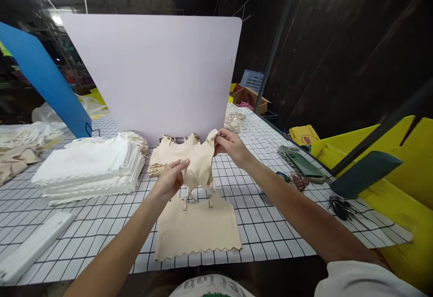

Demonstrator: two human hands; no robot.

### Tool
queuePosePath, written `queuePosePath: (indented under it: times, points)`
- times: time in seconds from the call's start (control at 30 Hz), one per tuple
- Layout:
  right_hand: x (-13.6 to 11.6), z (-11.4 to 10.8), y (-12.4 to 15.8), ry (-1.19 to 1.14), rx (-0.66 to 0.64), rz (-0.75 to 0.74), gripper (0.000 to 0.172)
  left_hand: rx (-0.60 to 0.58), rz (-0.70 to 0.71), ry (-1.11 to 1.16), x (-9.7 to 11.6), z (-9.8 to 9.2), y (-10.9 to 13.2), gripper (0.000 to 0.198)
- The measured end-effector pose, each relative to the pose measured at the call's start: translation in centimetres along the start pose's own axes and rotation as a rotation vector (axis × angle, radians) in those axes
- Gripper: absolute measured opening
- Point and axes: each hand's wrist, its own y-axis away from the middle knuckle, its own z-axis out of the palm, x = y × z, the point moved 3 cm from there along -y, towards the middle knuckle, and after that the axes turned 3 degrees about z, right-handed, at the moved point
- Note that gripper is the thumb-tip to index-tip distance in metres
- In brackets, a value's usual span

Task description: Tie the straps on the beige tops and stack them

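Note:
My left hand (171, 177) pinches the lower left edge of a beige strappy top (199, 159), held up above the table. Its upper right corner is gripped between the fingers and thumb of my right hand (232, 146). Below it, a flat beige fabric panel (198, 229) with a wavy hem lies on the table, its two straps running up toward the held fabric. Whether both parts are one garment I cannot tell. Just behind my left hand sits a stack of beige tops (158, 157), partly hidden by the held cloth.
A pile of white garments (91, 159) stands left, with a white bar-shaped object (37, 245) nearer. A white board (155, 76) rises behind, a blue board (47, 76) at left. Right on the gridded tablecloth (257, 234) lie a phone (304, 164), keys (343, 209) and a green case (365, 175).

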Motion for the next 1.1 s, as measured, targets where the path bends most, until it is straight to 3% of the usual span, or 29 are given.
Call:
queuePosePath:
  times: [0.17,0.33,0.43,0.53,0.67,0.73,0.93,1.1]
  points:
    - [1.5,0.7,0.5,-0.196,0.014,0.119,0.032,0.041,0.044,0.061,0.5,0.0,0.9,0.044]
    - [3.8,3.5,2.9,-0.269,-0.271,0.294,0.055,0.034,0.1,0.113,2.3,0.5,1.1,0.035]
    - [4.9,4.7,3.8,-0.346,-0.26,0.305,0.065,0.059,0.146,0.162,2.9,0.1,0.9,0.025]
    - [5.6,5.0,4.1,-0.413,-0.159,0.288,0.044,0.093,0.183,0.203,2.8,-0.8,0.7,0.018]
    - [5.7,6.0,4.6,-0.369,-0.3,0.328,0.037,0.093,0.212,0.197,2.6,-1.7,0.5,0.014]
    - [5.6,6.2,4.9,-0.344,-0.284,0.288,0.035,0.082,0.225,0.18,2.6,-2.3,0.5,0.018]
    - [5.0,5.7,5.3,-0.18,-0.111,-0.028,0.026,0.111,0.228,0.152,2.1,-4.2,0.9,0.035]
    - [5.1,5.5,5.1,-0.17,-0.127,-0.021,0.026,0.17,0.207,0.172,1.3,-4.7,1.2,0.041]
